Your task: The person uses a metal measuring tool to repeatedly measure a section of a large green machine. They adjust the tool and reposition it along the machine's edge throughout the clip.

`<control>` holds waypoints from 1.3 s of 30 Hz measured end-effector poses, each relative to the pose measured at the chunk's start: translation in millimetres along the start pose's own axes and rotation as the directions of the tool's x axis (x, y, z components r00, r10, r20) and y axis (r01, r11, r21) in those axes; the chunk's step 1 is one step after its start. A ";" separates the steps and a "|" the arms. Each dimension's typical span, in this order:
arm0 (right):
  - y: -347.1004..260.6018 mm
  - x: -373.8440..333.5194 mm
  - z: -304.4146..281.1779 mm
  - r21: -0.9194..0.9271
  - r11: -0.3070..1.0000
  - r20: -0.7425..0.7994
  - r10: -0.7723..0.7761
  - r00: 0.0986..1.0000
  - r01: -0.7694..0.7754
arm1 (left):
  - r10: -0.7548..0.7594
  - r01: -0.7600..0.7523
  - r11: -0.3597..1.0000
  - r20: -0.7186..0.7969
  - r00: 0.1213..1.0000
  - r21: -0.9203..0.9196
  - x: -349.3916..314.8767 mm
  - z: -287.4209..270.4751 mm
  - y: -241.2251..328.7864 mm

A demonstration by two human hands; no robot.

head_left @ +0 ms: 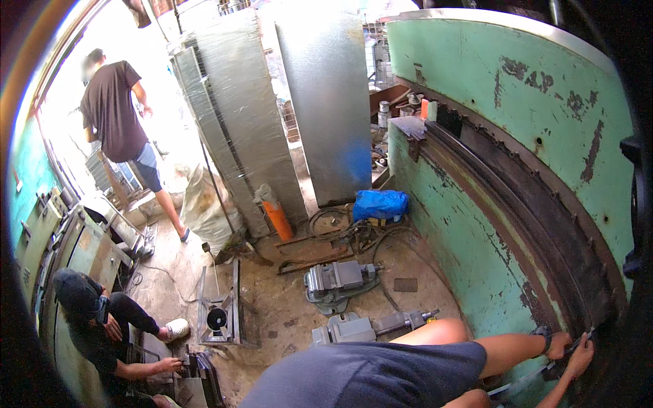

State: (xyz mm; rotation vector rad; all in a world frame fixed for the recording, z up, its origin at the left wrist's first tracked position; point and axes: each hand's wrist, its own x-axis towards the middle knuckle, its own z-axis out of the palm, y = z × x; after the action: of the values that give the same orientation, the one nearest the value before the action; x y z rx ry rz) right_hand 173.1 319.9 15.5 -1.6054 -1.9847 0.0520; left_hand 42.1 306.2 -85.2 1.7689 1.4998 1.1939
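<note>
At the lower right, my two hands are close together against the dark curved edge of a large green machine part (pixel 588 265). My left hand (pixel 559 345), with a dark band at its wrist, is closed against this edge; what it holds, if anything, is hidden. Just right of it, my right hand (pixel 579 356) has its fingers pinched on a thin pale strip, its tip by the dark rim. A pale strip (pixel 524 382) also runs below my left forearm; I cannot tell if it is the same piece. My dark blue sleeve (pixel 354 377) fills the bottom.
Two grey machine vises (pixel 340 275) lie on the floor near my knee. A metal frame stand (pixel 235 306), cables, a blue plastic bundle (pixel 381 205) and an orange cylinder (pixel 277 221) lie beyond. One person (pixel 88 326) sits at left; another (pixel 115 109) walks near the doorway.
</note>
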 end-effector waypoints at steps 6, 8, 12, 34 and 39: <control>89.3 15.4 20.4 0.081 0.995 -0.120 -0.054 0.991 0.064 | 0.205 -0.183 0.978 0.279 0.938 -0.102 -127.3 -100.5 28.7; 101.2 8.7 13.0 0.134 0.991 -0.166 0.009 0.986 0.014 | 0.195 -0.169 0.977 0.227 0.954 -0.131 -149.4 -105.7 16.1; 74.9 -13.1 -26.6 0.082 0.996 -0.152 -0.030 0.988 0.043 | 0.275 -0.259 0.958 0.141 0.951 -0.123 -175.0 -105.8 -32.3; -15.2 -85.5 -74.4 0.846 0.214 0.378 0.405 0.833 -0.488 | 0.102 -0.088 0.994 0.289 0.952 -0.059 -171.2 -175.6 14.2; -34.2 -115.8 -76.8 0.824 0.285 0.362 0.400 0.842 -0.490 | 0.137 -0.139 0.990 0.298 0.944 -0.017 -170.3 -172.6 27.0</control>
State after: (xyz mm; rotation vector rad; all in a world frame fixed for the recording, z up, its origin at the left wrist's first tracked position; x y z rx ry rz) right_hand 190.2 180.9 45.0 -1.2841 -1.0339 1.2395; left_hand -93.8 111.3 -30.0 1.9831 1.2205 0.9334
